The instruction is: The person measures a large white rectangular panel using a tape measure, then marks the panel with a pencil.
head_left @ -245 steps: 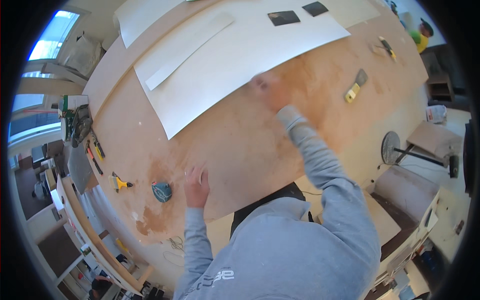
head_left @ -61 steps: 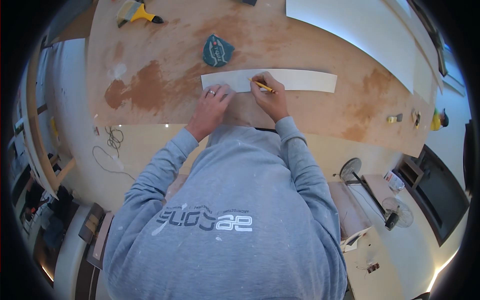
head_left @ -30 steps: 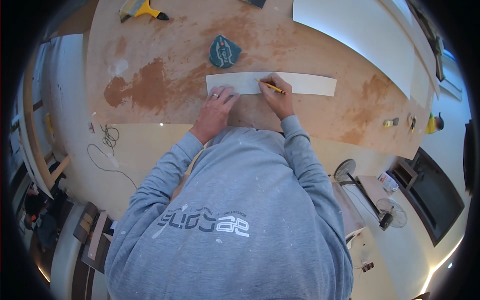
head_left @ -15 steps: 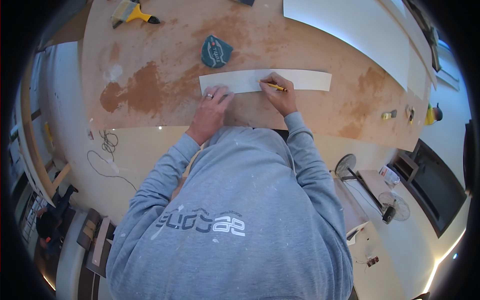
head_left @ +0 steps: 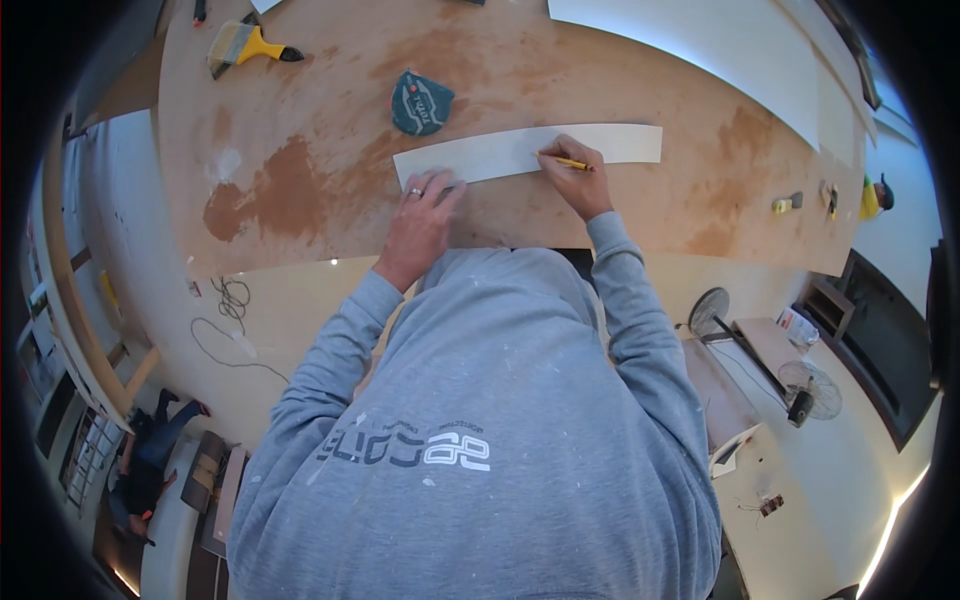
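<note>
A long, narrow white strip [head_left: 490, 156] lies on the stained wooden worktable [head_left: 330, 120] in front of me. My left hand [head_left: 420, 225] rests on the strip's lower left edge with its fingers lying apart. My right hand [head_left: 575, 180] grips a yellow pencil [head_left: 565, 160], whose tip is on the strip right of its middle. A teal palm-sized case [head_left: 420, 103], apparently a tape measure, sits just beyond the strip.
A yellow paintbrush [head_left: 255, 45] is at the far left, large white sheets [head_left: 690, 50] at the back, a scraper [head_left: 787, 203] on the right. Cables [head_left: 230, 305] and a fan [head_left: 810, 385] are below the table. Other people [head_left: 150, 470] [head_left: 878, 198] are at both sides.
Since the first frame, the strip has moved from the large sheet to in front of me, and my right hand has taken a pencil. Lately that hand has moved rightward along the strip.
</note>
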`<state>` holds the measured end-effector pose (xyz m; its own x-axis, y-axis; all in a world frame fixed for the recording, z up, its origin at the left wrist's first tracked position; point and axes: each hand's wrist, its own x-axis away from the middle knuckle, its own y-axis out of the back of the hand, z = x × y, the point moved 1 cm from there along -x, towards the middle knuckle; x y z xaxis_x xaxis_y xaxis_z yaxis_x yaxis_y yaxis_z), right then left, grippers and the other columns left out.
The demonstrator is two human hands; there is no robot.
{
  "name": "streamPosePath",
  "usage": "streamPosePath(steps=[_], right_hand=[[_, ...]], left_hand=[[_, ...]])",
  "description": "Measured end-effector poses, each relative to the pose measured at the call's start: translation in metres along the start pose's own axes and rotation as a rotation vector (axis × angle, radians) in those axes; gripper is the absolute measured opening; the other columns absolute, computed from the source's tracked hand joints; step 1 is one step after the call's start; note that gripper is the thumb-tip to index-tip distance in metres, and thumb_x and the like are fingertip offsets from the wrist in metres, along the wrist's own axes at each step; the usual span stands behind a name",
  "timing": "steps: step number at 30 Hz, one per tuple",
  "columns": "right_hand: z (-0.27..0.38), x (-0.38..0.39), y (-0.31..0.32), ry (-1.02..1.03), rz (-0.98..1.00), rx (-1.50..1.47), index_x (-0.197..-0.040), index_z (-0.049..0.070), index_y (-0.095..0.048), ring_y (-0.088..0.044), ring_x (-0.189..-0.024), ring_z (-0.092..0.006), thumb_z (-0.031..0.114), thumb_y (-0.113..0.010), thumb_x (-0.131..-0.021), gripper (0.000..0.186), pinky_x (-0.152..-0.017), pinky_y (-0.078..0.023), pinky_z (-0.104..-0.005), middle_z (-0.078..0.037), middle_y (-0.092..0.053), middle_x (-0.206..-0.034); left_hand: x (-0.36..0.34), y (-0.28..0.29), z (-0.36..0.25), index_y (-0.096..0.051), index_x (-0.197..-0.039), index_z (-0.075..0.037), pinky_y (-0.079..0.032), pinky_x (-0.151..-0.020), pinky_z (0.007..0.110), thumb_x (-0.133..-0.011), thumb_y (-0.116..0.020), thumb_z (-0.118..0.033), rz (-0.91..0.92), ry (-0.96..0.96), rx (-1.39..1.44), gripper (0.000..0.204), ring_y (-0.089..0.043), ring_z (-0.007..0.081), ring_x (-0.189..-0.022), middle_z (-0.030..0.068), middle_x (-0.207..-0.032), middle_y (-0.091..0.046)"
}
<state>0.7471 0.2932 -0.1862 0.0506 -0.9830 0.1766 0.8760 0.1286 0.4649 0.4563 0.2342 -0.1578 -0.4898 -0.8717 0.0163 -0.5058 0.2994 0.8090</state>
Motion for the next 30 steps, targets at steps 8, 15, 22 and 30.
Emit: streamPosePath(steps=[8, 15, 22, 30], right_hand=[[-0.006, 0.003, 0.012, -0.025, -0.077, -0.090, -0.095, -0.003, -0.071, -0.070, -0.083, -0.0126, 0.013, -0.075, -0.093, 0.016, -0.077, -0.055, -0.0289, -0.009, -0.077, -0.090], [-0.010, 0.003, 0.018, -0.027, -0.115, -0.016, -0.092, -0.002, -0.071, -0.069, -0.077, -0.0123, 0.009, -0.073, -0.088, 0.013, -0.074, -0.055, -0.0284, -0.006, -0.075, -0.082], [0.004, 0.001, 0.014, -0.026, -0.128, -0.102, -0.092, -0.002, -0.072, -0.068, -0.079, -0.0106, 0.008, -0.075, -0.090, 0.011, -0.075, -0.054, -0.0272, -0.006, -0.073, -0.082], [-0.015, 0.002, 0.039, -0.081, -0.140, -0.053, -0.090, -0.002, -0.071, -0.064, -0.079, -0.0074, 0.009, -0.075, -0.090, 0.012, -0.074, -0.052, -0.0268, -0.003, -0.071, -0.080]], left_hand=[[-0.001, 0.001, 0.001, -0.065, -0.134, -0.003, -0.042, -0.116, 0.046, -0.083, -0.074, -0.002, 0.013, -0.008, -0.005, 0.051, -0.050, 0.0357, -0.135, 0.0150, -0.141, -0.057], [-0.001, 0.003, -0.003, -0.065, -0.133, -0.003, -0.042, -0.117, 0.047, -0.082, -0.071, 0.000, 0.009, 0.013, 0.016, 0.052, -0.050, 0.0364, -0.135, 0.0155, -0.141, -0.056], [-0.002, 0.001, -0.003, -0.065, -0.135, -0.005, -0.045, -0.113, 0.045, -0.084, -0.075, -0.003, 0.019, 0.005, -0.011, 0.052, -0.050, 0.0355, -0.136, 0.0144, -0.142, -0.057], [-0.001, 0.001, -0.001, -0.065, -0.132, -0.002, -0.041, -0.118, 0.048, -0.080, -0.067, 0.003, 0.016, 0.001, 0.005, 0.053, -0.049, 0.0373, -0.136, 0.0161, -0.142, -0.056]])
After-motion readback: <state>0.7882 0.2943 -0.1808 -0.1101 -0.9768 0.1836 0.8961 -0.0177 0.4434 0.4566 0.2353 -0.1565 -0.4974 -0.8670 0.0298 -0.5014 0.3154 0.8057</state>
